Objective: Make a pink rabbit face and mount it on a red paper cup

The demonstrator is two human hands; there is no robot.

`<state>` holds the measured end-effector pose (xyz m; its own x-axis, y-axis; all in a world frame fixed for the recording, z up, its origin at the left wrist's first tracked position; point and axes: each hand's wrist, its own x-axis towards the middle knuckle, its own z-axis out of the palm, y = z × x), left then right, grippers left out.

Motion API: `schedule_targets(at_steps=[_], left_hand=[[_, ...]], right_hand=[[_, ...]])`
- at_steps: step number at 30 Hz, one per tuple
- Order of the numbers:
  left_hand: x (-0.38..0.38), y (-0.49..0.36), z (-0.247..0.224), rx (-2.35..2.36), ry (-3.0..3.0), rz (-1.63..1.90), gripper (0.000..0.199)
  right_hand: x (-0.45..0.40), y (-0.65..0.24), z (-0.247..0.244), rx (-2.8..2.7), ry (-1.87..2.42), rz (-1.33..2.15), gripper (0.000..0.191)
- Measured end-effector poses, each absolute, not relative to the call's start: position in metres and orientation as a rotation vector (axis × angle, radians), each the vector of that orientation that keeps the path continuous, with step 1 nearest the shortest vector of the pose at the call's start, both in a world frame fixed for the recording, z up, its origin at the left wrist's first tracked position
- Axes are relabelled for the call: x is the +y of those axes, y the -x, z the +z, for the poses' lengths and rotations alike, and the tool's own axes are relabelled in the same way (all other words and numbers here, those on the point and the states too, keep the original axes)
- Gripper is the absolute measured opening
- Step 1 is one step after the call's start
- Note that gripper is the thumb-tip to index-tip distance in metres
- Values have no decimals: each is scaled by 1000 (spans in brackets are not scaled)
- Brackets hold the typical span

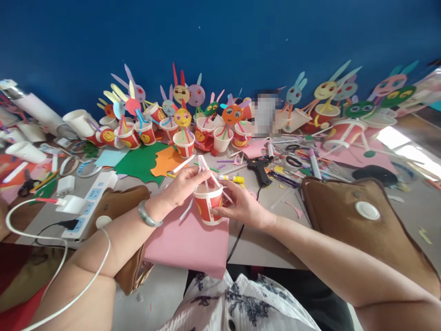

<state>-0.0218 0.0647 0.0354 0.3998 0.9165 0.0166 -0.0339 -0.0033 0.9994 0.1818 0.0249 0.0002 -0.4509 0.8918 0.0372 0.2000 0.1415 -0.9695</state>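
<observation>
A red and white paper cup stands upright above a pink paper sheet, with pale strips rising out of it and others hanging down its sides. My right hand grips the cup's right side, thumb across the front. With its fingers closed, my left hand pinches the pale strips just over the cup's rim. Behind the hands lie a yellow marker and a black glue gun.
Several finished cup figures with paper rabbit heads, such as a yellow one, line the blue wall. A white power strip lies left. Brown padded bags, one at right, flank the work spot. Green paper, pens and scraps cover the table behind.
</observation>
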Motion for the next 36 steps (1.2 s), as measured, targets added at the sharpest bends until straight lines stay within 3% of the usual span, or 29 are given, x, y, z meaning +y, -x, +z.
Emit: schedule_targets(at_steps=[6, 12, 16, 21, 28, 36], left_hand=[[65, 22, 33, 913, -1320, 1000, 34], [68, 18, 28, 907, -1196, 1001, 42], [71, 18, 24, 889, -1211, 1006, 46], [69, 17, 28, 868, -1165, 1031, 43], [58, 15, 46, 915, -1151, 1018, 31], [54, 15, 50, 900, -1119, 970, 26]], right_hand=[[31, -191, 10, -1805, 1065, 1243, 78], [36, -226, 63, -1933, 1286, 771, 44], [40, -267, 95, -2112, 1634, 321, 26], [50, -318, 100, -2114, 2306, -104, 31], [68, -352, 71, -2118, 2485, -85, 32], [119, -354, 77, -2128, 2483, 17, 37]])
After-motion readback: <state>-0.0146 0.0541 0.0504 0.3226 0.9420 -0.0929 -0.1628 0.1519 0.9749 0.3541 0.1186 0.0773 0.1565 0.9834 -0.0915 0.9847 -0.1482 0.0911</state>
